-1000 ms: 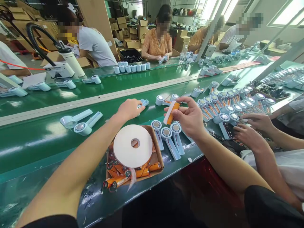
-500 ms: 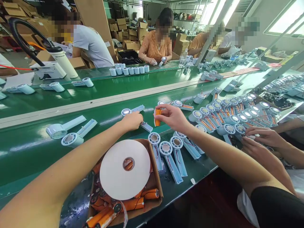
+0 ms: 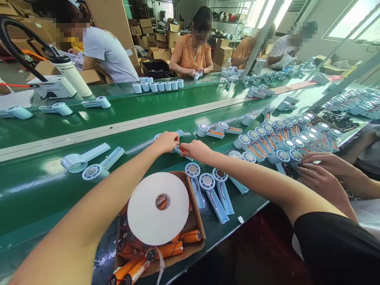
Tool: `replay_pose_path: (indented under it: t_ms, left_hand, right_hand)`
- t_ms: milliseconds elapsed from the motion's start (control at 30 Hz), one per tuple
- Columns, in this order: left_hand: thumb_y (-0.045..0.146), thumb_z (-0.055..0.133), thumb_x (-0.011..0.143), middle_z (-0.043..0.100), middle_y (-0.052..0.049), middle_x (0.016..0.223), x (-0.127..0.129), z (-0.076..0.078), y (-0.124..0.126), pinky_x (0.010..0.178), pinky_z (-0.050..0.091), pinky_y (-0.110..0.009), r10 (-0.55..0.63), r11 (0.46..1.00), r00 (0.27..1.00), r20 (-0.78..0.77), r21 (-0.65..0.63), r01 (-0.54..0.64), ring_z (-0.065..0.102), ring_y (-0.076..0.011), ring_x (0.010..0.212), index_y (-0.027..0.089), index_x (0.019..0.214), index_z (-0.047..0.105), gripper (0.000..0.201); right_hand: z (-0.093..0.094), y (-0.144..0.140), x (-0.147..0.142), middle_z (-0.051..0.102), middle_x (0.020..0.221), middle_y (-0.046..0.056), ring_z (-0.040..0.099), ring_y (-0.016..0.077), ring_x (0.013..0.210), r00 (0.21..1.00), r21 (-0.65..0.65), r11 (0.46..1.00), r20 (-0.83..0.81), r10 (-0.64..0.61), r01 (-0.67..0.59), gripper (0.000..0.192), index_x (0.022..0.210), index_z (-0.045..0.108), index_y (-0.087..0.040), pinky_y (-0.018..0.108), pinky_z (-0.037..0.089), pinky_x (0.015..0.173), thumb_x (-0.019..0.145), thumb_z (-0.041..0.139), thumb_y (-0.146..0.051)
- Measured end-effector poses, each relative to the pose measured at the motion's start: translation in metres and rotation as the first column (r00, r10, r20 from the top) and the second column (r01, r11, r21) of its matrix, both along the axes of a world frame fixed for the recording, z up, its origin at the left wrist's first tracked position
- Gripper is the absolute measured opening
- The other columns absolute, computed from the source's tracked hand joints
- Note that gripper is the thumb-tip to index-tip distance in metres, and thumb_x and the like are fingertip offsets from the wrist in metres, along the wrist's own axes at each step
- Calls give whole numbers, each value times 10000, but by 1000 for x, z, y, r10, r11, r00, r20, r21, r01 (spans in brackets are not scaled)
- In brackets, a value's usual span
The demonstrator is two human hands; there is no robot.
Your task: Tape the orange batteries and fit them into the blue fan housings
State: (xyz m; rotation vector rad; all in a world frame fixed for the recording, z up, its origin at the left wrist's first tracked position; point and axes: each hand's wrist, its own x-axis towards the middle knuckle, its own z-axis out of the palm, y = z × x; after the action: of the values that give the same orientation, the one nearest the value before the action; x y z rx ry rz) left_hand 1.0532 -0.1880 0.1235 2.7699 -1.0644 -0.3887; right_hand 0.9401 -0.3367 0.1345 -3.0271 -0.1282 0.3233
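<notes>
In the head view, both my hands meet over a pale blue handheld fan body (image 3: 184, 154) on the green belt. My left hand (image 3: 168, 141) is closed on it and hides most of it. My right hand (image 3: 196, 149) is closed at the fan's handle, its fingertips close to the left ones. A bit of the orange battery (image 3: 177, 138) shows between the fingers; the rest is covered. Just in front of my forearms, a white tape roll (image 3: 145, 221) lies on a cardboard box (image 3: 197, 247) of orange batteries (image 3: 170, 250).
Several open fan bodies (image 3: 207, 182) lie right of the box. Two more fans (image 3: 92, 172) rest at left. Many wired fans (image 3: 258, 134) crowd the right side, beside a co-worker's hands (image 3: 320, 174). Across the belt (image 3: 133, 118), people sit near a row of fan heads (image 3: 160, 86).
My right hand has moved left and down with the orange battery, from above the belt to the fan body beside my left hand. The camera view has shifted slightly.
</notes>
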Motion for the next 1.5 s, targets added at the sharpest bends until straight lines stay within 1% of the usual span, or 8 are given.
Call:
replay_pose_path:
  t_ms: [167,500,733,900,1067,1200,1367,1500]
  left_hand:
    - [470,697,1062,749,-87,1214,3,0,-9,1011,618,-464,-1,1000,1000,-7,-1,1,723,-238,1112,184,1197,730,318]
    - [423,731,1048,726,-101,1313,-1,5,-23,1022,634,-475,-26,1000,1000,12,5,25,716,-253,1174,191,1272,721,322]
    - [442,726,1049,733,-100,1303,-1,2,-31,1039,623,-483,-17,1000,1000,3,25,17,716,-255,1182,191,1257,726,325]
    - [370,742,1027,769,-97,1240,-11,23,-33,1053,600,-466,-48,999,999,8,23,47,731,-256,1158,176,1203,741,262]
    - [374,747,938,724,-87,1437,-59,57,25,1132,505,-349,-202,977,979,24,-66,203,665,-287,1327,205,1388,692,484]
    - [501,848,812,747,-51,1419,-128,68,101,1193,487,-402,-514,854,848,-129,22,521,624,-322,1399,298,1275,776,511]
    - [188,846,701,598,-79,1660,-179,64,148,1241,489,-547,-450,848,891,-62,285,448,427,-406,1609,312,1501,672,828]
    - [230,768,803,668,-99,1572,-185,66,184,1141,584,-432,-367,923,930,14,132,363,479,-358,1575,260,1496,661,702]
  right_hand:
    - [1,3,9,817,1265,146,769,340,1177,999,-59,998,-37,35,-37,461,1427,757,-295,336,541,837,1114,545,-558]
    - [24,-5,-7,858,1153,153,782,321,1120,998,-180,983,44,52,-43,415,1198,885,-194,349,553,886,1113,492,-293]
    - [10,0,-2,818,1258,214,769,353,1210,1000,-183,983,20,19,-15,442,1338,821,-164,372,586,931,1120,526,-412]
    - [5,-3,6,817,1259,203,785,339,1183,999,-188,981,-20,39,-42,415,1358,805,-187,364,599,921,1077,596,-409]
    - [0,-30,2,809,1293,220,767,367,1229,999,-186,981,-7,47,-47,382,1310,836,-163,394,589,976,1047,573,-251]
    - [-2,-43,11,800,1312,235,733,387,1293,999,-151,987,-20,46,-48,346,1287,843,-134,411,574,1019,1026,637,-230]
    - [15,-41,30,810,1271,247,755,393,1236,1000,-116,993,-7,-19,18,279,1171,869,-96,407,569,1006,905,806,-153]
    - [16,-45,19,753,1426,234,710,357,1328,987,-20,994,127,-102,105,377,1335,799,-94,388,549,1062,989,651,-83]
